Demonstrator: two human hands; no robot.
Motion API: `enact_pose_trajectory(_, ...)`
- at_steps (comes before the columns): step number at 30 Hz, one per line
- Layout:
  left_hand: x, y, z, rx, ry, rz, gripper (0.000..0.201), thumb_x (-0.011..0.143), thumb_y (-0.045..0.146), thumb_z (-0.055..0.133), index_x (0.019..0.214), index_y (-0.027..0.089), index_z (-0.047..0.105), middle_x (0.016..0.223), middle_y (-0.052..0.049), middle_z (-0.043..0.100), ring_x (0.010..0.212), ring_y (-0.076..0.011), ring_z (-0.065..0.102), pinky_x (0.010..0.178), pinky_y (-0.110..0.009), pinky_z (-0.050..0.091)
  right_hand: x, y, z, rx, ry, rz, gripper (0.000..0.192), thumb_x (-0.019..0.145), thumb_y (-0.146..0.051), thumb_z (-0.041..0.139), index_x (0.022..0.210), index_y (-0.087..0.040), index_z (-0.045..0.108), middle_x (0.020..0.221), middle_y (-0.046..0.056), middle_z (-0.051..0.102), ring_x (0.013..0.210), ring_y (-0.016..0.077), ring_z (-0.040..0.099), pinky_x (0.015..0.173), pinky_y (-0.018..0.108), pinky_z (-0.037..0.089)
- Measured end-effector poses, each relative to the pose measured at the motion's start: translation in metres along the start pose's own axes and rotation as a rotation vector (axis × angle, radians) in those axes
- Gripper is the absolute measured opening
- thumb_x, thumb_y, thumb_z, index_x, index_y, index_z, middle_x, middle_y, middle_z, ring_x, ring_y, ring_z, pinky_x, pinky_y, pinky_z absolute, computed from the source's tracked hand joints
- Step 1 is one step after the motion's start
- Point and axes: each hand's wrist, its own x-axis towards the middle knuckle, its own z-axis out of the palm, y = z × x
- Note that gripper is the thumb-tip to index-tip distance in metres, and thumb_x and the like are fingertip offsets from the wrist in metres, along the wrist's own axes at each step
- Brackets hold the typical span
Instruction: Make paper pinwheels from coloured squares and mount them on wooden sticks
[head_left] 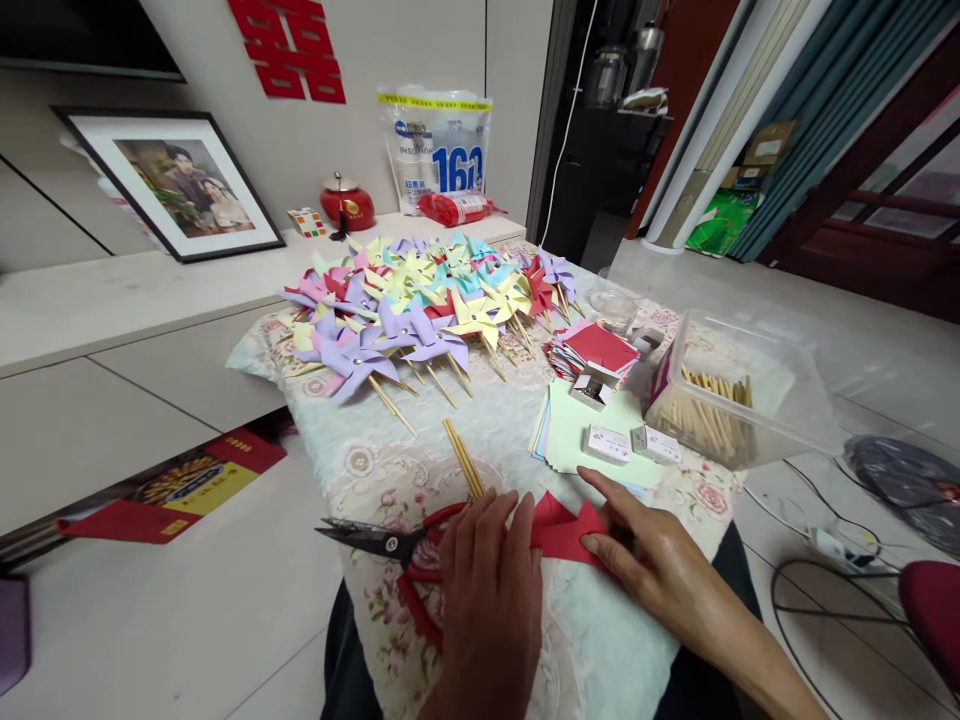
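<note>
Your left hand (491,590) and right hand (660,560) both press flat, fingers spread, on the folded red paper square (564,528) at the near edge of the flowery cloth tabletop (360,460). Careful: the red-handled scissors (390,548) lie open just beside your left hand, so a slip could poke you.

Under the fingers (517,520) lies red paper (564,530). Beside them, scissors (405,550) have red handles. Farther off, pinwheels (420,300) are purple, yellow, pink, blue. The desk (375,470) cloth has pink flowers.
</note>
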Motion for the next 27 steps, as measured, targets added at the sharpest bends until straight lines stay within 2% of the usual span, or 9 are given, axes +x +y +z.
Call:
enact_pose_trajectory(2, -0.006, 0.007, -0.003, -0.025, 0.078, 0.056, 0.03, 0.09, 0.006, 0.054, 0.118, 0.011, 0.064, 0.112, -0.013, 0.071, 0.115, -0.0284, 0.059, 0.099, -0.045, 0.042, 0.002, 0.0, 0.0, 0.004, -0.014, -0.004, 0.057, 0.096, -0.033, 0.049, 0.15, -0.018, 0.039, 0.082, 0.003, 0.068, 0.072, 0.0205, 0.063, 0.071, 0.032, 0.05)
enact_pose_trajectory(4, -0.013, 0.013, -0.004, -0.07, 0.103, 0.133, 0.025, 0.092, 0.007, 0.052, 0.11, 0.012, 0.069, 0.107, -0.011, 0.073, 0.115, -0.027, 0.06, 0.102, -0.043, 0.04, 0.005, 0.0, 0.004, 0.012, -0.013, -0.018, 0.056, 0.096, -0.031, 0.049, 0.149, -0.017, 0.04, 0.081, 0.003, 0.068, 0.071, 0.0202, 0.063, 0.07, 0.032, 0.05)
enact_pose_trajectory(6, -0.022, 0.018, -0.003, -0.117, 0.053, 0.204, 0.027, 0.095, 0.009, 0.047, 0.105, 0.013, 0.071, 0.104, -0.009, 0.075, 0.112, -0.0242, 0.062, 0.103, -0.041, 0.04, 0.008, 0.002, 0.008, 0.019, 0.006, -0.026, 0.054, 0.095, -0.03, 0.049, 0.147, -0.015, 0.042, 0.08, 0.003, 0.068, 0.069, 0.0199, 0.063, 0.069, 0.032, 0.05)
enact_pose_trajectory(10, -0.033, 0.02, 0.009, -0.133, 0.046, 0.275, 0.033, 0.093, 0.006, 0.041, 0.104, 0.01, 0.072, 0.106, -0.01, 0.076, 0.11, -0.0244, 0.064, 0.104, -0.04, 0.041, 0.01, 0.005, 0.014, 0.043, 0.05, -0.047, 0.054, 0.095, -0.03, 0.051, 0.146, -0.015, 0.043, 0.08, 0.003, 0.068, 0.067, 0.0191, 0.063, 0.066, 0.031, 0.05)
enact_pose_trajectory(16, -0.036, 0.018, 0.023, -0.035, 0.007, 0.261, 0.027, 0.092, 0.016, 0.051, 0.107, 0.008, 0.071, 0.112, -0.012, 0.075, 0.112, -0.0287, 0.065, 0.104, -0.044, 0.043, 0.011, 0.005, 0.018, 0.052, 0.086, -0.03, 0.05, 0.096, -0.031, 0.051, 0.143, -0.014, 0.046, 0.081, 0.002, 0.07, 0.068, 0.019, 0.066, 0.067, 0.031, 0.052)
enact_pose_trajectory(27, -0.041, 0.02, 0.024, 0.051, -0.042, 0.184, 0.03, 0.093, 0.024, 0.052, 0.111, 0.008, 0.069, 0.116, -0.014, 0.074, 0.11, -0.0303, 0.067, 0.097, -0.048, 0.05, -0.002, 0.008, 0.017, 0.121, 0.129, -0.007, 0.049, 0.098, -0.04, 0.052, 0.141, -0.016, 0.048, 0.08, 0.001, 0.068, 0.069, 0.0169, 0.065, 0.066, 0.028, 0.052)
